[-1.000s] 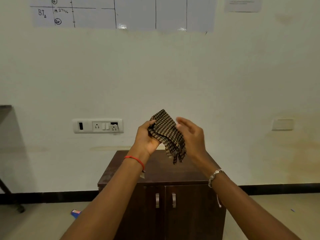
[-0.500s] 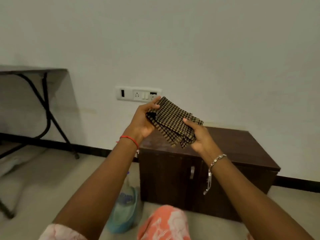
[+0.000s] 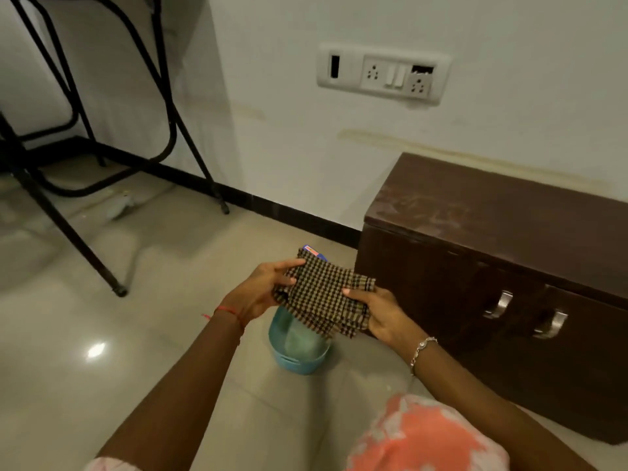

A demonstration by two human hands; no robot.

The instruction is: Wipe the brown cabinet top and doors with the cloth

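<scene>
Checked cloth (image 3: pixel 323 297) near cabinet (image 3: pixel 492 232) edge

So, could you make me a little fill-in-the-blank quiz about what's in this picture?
1. The left hand and right hand hold the checked cloth above a blue basin that stands on the ____.
2. The brown cabinet has ____ metal handles on its doors.
3. The socket panel is fixed to the ____.
Missing words: floor; two; wall.

one cloth (image 3: pixel 323 297), one cabinet (image 3: pixel 492 212), two handles (image 3: pixel 498 304), one basin (image 3: pixel 295 361)
</scene>
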